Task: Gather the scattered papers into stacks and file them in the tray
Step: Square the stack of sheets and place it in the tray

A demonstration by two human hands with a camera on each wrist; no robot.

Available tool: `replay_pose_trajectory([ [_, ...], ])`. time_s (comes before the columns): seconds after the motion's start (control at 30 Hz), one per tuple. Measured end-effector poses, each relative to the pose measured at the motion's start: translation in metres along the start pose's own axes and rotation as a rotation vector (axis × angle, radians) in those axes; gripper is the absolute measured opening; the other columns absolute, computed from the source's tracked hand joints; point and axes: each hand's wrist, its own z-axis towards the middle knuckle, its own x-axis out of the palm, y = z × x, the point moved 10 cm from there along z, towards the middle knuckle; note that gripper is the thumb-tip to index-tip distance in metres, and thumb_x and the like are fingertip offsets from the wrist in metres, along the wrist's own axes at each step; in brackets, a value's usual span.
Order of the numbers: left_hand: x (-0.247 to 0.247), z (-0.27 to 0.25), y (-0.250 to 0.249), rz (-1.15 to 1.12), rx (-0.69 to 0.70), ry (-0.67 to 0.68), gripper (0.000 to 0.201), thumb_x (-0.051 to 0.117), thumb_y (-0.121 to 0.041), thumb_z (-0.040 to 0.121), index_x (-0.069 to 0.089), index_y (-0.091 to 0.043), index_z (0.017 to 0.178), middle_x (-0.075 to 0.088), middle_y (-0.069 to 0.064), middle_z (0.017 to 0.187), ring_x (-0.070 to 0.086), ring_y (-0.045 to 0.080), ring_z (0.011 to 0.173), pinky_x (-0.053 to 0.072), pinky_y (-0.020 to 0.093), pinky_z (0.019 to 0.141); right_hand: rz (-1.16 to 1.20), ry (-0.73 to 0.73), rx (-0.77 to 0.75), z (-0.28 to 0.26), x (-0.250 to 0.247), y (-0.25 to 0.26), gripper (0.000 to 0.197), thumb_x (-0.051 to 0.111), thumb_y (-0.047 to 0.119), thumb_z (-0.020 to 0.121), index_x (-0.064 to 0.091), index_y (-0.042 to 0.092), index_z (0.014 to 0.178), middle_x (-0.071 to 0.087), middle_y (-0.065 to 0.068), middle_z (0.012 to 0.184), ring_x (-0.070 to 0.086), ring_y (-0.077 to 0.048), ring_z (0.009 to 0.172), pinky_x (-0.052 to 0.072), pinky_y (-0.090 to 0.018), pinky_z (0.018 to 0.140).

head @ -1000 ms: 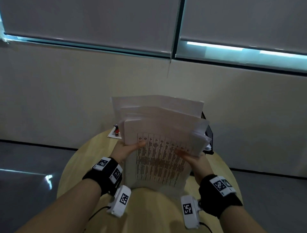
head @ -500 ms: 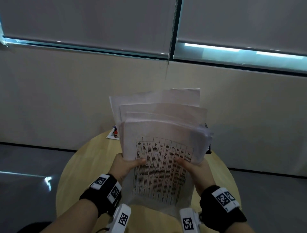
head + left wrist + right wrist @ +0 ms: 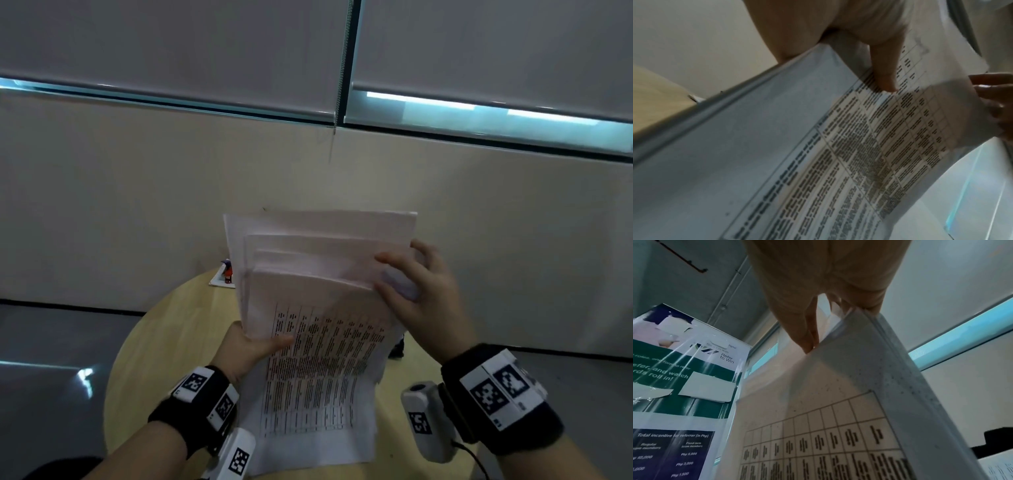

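Observation:
A stack of white papers (image 3: pixel 318 359) stands upright above the round wooden table (image 3: pixel 178 342), a printed table on its front sheet and its top edges stepped unevenly. My left hand (image 3: pixel 260 344) grips the stack's left edge, its thumb (image 3: pixel 882 76) on the printed sheet and the other fingers hidden behind. My right hand (image 3: pixel 407 284) pinches the sheets at the upper right corner, with fingers (image 3: pixel 807 340) curled over that edge. A black tray (image 3: pixel 995 443) shows low on the right in the right wrist view; in the head view the papers hide most of it.
A small white card with a red figure (image 3: pixel 224 275) lies at the table's far left rim. A plain wall with window blinds stands close behind the table. A green and white banner (image 3: pixel 684 386) hangs off to one side. Grey floor surrounds the table.
My right hand has slid from the stack's lower right edge up to its upper right corner. The left hand keeps its grip, and the sheets stand more evenly together.

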Motion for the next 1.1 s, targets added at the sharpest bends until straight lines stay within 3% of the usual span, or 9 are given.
replay_pose_trajectory([
  [0.1, 0.003, -0.006, -0.011, -0.013, 0.036, -0.013, 0.085, 0.089, -0.058, 0.022, 0.071, -0.010, 0.090, 0.075, 0.007, 0.088, 0.072, 0.021, 0.085, 0.058, 0.026, 0.070, 0.049, -0.076, -0.015, 0.002, -0.015, 0.006, 0.029, 0.072, 0.026, 0.080, 0.067, 0.020, 0.108, 0.044, -0.001, 0.121, 0.038, 0.000, 0.109, 0.030, 0.001, 0.089],
  [0.2, 0.000, -0.001, -0.028, -0.057, 0.068, -0.043, 0.078, 0.092, -0.044, 0.029, 0.070, -0.009, 0.095, 0.075, 0.007, 0.093, 0.071, 0.023, 0.090, 0.057, 0.035, 0.081, 0.310, -0.091, -0.028, 0.010, -0.030, 0.012, 0.058, 0.074, 0.039, 0.076, 0.047, 0.039, 0.128, 0.047, -0.001, 0.129, 0.056, -0.012, 0.109, 0.051, -0.023, 0.087],
  [0.3, -0.011, 0.006, -0.045, -0.117, 0.119, -0.103, 0.064, 0.094, -0.033, 0.033, 0.071, -0.019, 0.091, 0.075, -0.002, 0.091, 0.071, 0.015, 0.089, 0.058, 0.028, 0.078, 0.600, -0.048, 0.112, 0.009, -0.024, -0.001, 0.090, 0.079, 0.029, 0.065, 0.030, 0.034, 0.139, 0.053, -0.004, 0.129, 0.066, -0.015, 0.103, 0.058, -0.032, 0.079],
  [0.4, -0.011, 0.008, -0.052, -0.135, 0.130, -0.100, 0.074, 0.093, -0.044, 0.025, 0.071, -0.018, 0.091, 0.075, -0.002, 0.092, 0.071, 0.013, 0.087, 0.058, 0.026, 0.075, 0.700, 0.109, 0.310, -0.008, 0.016, -0.027, 0.067, 0.082, 0.036, 0.063, 0.056, 0.020, 0.123, 0.069, 0.000, 0.112, 0.068, -0.016, 0.102, 0.057, -0.044, 0.086],
  [0.5, -0.003, 0.006, -0.060, -0.104, 0.130, -0.056, 0.071, 0.093, -0.039, 0.034, 0.071, -0.012, 0.097, 0.075, 0.004, 0.096, 0.071, 0.019, 0.092, 0.057, 0.032, 0.081, 0.763, 0.129, 0.468, -0.024, 0.043, -0.050, 0.055, 0.088, 0.047, 0.051, 0.073, 0.024, 0.099, 0.074, -0.003, 0.103, 0.069, -0.023, 0.097, 0.053, -0.051, 0.089],
  [0.67, 0.001, 0.011, -0.090, -0.070, 0.211, -0.106, 0.039, 0.080, -0.006, 0.065, 0.068, -0.008, 0.103, 0.074, 0.006, 0.099, 0.070, 0.018, 0.094, 0.056, 0.030, 0.084, 0.842, -0.061, 0.465, -0.012, 0.034, -0.049, 0.021, 0.080, 0.015, 0.070, 0.075, 0.021, 0.089, 0.075, -0.005, 0.097, 0.070, -0.026, 0.092, 0.055, -0.049, 0.084],
  [0.9, -0.018, 0.004, -0.004, -0.079, -0.041, -0.211, 0.025, 0.081, -0.012, 0.065, 0.071, -0.018, 0.087, 0.075, -0.004, 0.081, 0.072, 0.011, 0.077, 0.056, 0.034, 0.077, 0.972, 0.076, 0.793, -0.084, 0.113, -0.083, 0.052, 0.089, 0.029, 0.057, 0.072, 0.012, 0.103, 0.073, -0.009, 0.104, 0.069, -0.030, 0.099, 0.050, -0.053, 0.094],
  [1.0, -0.016, -0.001, 0.012, -0.166, -0.101, -0.268, 0.019, 0.079, -0.013, 0.069, 0.071, -0.012, 0.087, 0.075, 0.008, 0.085, 0.072, 0.024, 0.080, 0.058, 0.033, 0.066, 0.943, 0.047, 0.857, -0.101, 0.133, -0.088, 0.048, 0.089, 0.029, 0.058, 0.072, 0.017, 0.101, 0.075, 0.000, 0.100, 0.069, -0.022, 0.099, 0.051, -0.046, 0.093],
  [1.1, -0.014, 0.005, 0.001, -0.205, -0.080, -0.314, 0.024, 0.078, -0.025, 0.068, 0.069, -0.010, 0.084, 0.073, 0.012, 0.084, 0.069, 0.031, 0.083, 0.056, 0.040, 0.076, 0.967, -0.052, 0.869, -0.091, 0.127, -0.089, 0.034, 0.082, 0.019, 0.064, 0.072, 0.018, 0.096, 0.076, 0.003, 0.094, 0.069, -0.020, 0.096, 0.051, -0.041, 0.091],
])
